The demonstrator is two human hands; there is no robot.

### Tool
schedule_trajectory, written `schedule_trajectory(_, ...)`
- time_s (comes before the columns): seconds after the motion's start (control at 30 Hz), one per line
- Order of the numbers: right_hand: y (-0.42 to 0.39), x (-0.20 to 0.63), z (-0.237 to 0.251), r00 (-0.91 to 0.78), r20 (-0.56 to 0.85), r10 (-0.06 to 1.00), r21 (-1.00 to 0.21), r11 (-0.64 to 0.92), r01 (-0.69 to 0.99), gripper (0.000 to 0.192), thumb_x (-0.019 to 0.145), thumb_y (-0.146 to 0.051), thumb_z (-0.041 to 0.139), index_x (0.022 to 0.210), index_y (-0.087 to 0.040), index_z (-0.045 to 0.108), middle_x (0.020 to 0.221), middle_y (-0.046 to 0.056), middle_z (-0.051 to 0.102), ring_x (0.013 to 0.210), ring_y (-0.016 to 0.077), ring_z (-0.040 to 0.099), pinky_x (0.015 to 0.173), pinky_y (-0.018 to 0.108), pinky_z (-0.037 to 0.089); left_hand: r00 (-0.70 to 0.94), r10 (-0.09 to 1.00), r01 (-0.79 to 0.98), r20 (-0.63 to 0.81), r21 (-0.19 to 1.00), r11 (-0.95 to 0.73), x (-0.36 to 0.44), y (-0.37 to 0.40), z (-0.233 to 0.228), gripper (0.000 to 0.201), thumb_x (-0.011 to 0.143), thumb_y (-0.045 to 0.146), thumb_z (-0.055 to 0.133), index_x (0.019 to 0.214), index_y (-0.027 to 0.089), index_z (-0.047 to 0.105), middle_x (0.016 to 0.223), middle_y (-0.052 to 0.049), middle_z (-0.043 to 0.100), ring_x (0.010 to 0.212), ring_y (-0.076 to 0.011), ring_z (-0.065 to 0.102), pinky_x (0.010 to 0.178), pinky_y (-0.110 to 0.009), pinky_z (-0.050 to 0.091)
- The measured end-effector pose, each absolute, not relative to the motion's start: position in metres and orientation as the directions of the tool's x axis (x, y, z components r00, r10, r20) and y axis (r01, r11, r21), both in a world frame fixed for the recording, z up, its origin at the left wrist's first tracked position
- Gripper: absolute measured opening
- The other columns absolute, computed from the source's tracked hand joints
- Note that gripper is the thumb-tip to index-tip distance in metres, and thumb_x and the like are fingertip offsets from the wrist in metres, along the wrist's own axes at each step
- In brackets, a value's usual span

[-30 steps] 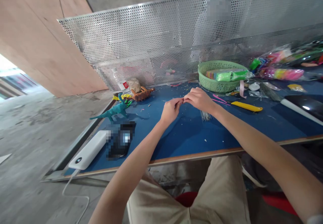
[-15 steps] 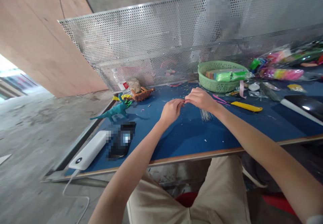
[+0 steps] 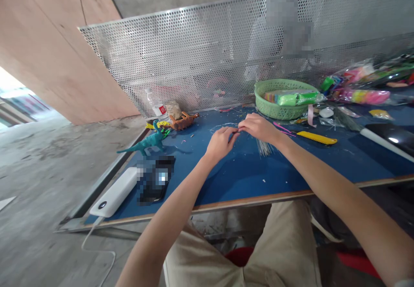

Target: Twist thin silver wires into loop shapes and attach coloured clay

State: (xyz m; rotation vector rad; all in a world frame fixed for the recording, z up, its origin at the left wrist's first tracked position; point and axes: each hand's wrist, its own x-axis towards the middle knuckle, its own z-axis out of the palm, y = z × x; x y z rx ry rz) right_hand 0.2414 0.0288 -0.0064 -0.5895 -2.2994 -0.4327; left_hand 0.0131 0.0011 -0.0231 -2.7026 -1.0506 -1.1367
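Both bare forearms reach forward from the lower edge of the view and converge over the table [image 3: 246,179], the left arm rising from the lower left, the right arm coming in from the lower right at a flatter slant. The left hand [image 3: 220,143] is knuckles-up with its fingers curled and pinched together at the tips, just above the table's middle. The right hand [image 3: 258,128] lies palm-down a little farther back on the table, fingers bent and pinched too, its fingertips meeting those of the left hand.
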Motion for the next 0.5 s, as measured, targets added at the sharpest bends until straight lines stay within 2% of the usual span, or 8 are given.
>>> schedule_trajectory(0.2,0.028,0.243,-0.006,-0.679,0.679,0.278,0.189,0.828,0.528,0.029,0.109,-0.033,0.047,0.104,-0.020,0.072,0.088,0.007,0.072,0.086,0.0217,0.059,0.082,0.036,0.044,0.543,0.543,0.624,0.641,0.126,-0.772,0.012,0.002,-0.023,0.026,0.106,0.029,0.050,0.118,0.017,0.070,0.103,-0.009,0.076,0.095,-0.0200,0.070,0.087,-0.033,0.054)
schedule_trajectory(0.33,0.026,0.242,-0.005,-0.668,0.686,0.290,0.171,0.827,0.535,0.028,0.108,-0.033,0.048,0.105,-0.020,0.073,0.088,0.007,0.074,0.084,0.0217,0.059,0.080,0.037,0.043,0.568,0.524,0.647,0.634,0.049,-0.761,0.011,0.001,-0.017,0.030,0.107,0.030,0.047,0.117,0.016,0.071,0.100,-0.010,0.075,0.093,-0.0204,0.069,0.086,-0.033,0.054)
schedule_trajectory(0.5,0.025,0.240,-0.005,-0.650,0.697,0.302,0.159,0.819,0.551,0.029,0.108,-0.036,0.048,0.107,-0.020,0.072,0.088,0.007,0.073,0.082,0.0213,0.061,0.080,0.036,0.044,0.568,0.532,0.675,0.628,0.013,-0.738,0.009,0.001,-0.012,0.032,0.107,0.034,0.047,0.117,0.017,0.072,0.099,-0.010,0.075,0.090,-0.0204,0.066,0.085,-0.033,0.051)
